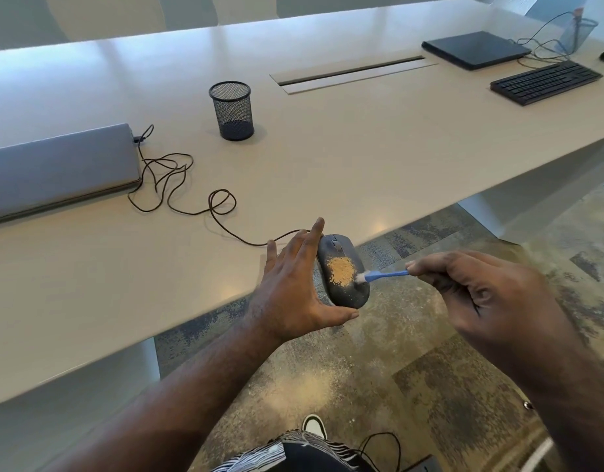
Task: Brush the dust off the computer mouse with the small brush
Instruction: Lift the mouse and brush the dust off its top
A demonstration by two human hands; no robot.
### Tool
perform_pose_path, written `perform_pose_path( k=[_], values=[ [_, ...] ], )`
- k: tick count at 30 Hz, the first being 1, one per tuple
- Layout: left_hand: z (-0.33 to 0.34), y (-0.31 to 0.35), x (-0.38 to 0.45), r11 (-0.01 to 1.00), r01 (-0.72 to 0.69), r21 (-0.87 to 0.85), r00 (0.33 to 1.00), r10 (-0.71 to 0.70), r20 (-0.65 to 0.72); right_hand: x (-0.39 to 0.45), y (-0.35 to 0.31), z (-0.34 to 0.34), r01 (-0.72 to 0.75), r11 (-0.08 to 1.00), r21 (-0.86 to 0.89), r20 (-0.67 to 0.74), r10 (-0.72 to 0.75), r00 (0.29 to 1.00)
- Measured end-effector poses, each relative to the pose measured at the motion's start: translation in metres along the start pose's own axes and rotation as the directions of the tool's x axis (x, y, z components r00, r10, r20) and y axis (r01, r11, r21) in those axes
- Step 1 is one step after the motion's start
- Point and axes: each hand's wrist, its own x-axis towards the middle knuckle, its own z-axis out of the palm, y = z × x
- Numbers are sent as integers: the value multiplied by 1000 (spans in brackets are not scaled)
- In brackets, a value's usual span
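A patterned garment (293, 451) and a white-toed shoe (314, 424) sit at the bottom edge, nearest the lens, above a mottled floor (378, 369) lightly sprinkled with tan powder. Two bare forearms reach forward from there. The left hand (290, 284) grips a dark mouse (343, 272) from its left side, thumb under the near end and fingers spread past the far end, holding it just off the near edge of the white counter (327, 158), over the floor. A patch of tan dust (341, 270) covers the middle of the mouse's back. The right hand (477, 291) is pinched around the handle of a small blue brush (384, 275), whose pale bristles touch the mouse's right flank beside the dust. The mouse's cord (178, 178) trails in loops across the counter to a closed grey laptop (55, 168) at left. Farther back stands a black mesh cup (232, 110), and at far right lie a closed dark laptop (474, 49), a black keyboard (545, 82) and a second mesh cup (578, 34).
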Motion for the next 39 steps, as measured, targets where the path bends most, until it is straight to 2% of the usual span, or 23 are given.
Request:
perform_pose_path(
  k=[11,14,18,24,30,34,39],
  values=[
    [1,-2,1,1000,8,1,1000,-8,-16,-1,-9,-2,50,999,12,44,-50,998],
    [1,-1,0,1000,8,3,1000,-8,-18,-1,-13,0,94,996,-2,92,-93,991],
    [-1,-1,0,1000,29,-8,999,-29,-17,-3,-7,-3,74,997,-17,143,-71,987],
    [-1,-3,-2,1000,29,-7,999,-29,-33,-4,-5,-10,74,997,30,80,-76,994],
    [-1,-1,0,1000,22,-12,999,-23,-44,-5,-8,-5,102,995,-10,149,-99,984],
    [-3,-1,-1,1000,26,-12,999,-26,-37,-6,2,-9,37,999,-28,73,-35,997],
    [-3,2,-1,1000,18,-7,999,-18,-31,-6,-3,-3,69,997,-17,50,-68,996]
  ],
)
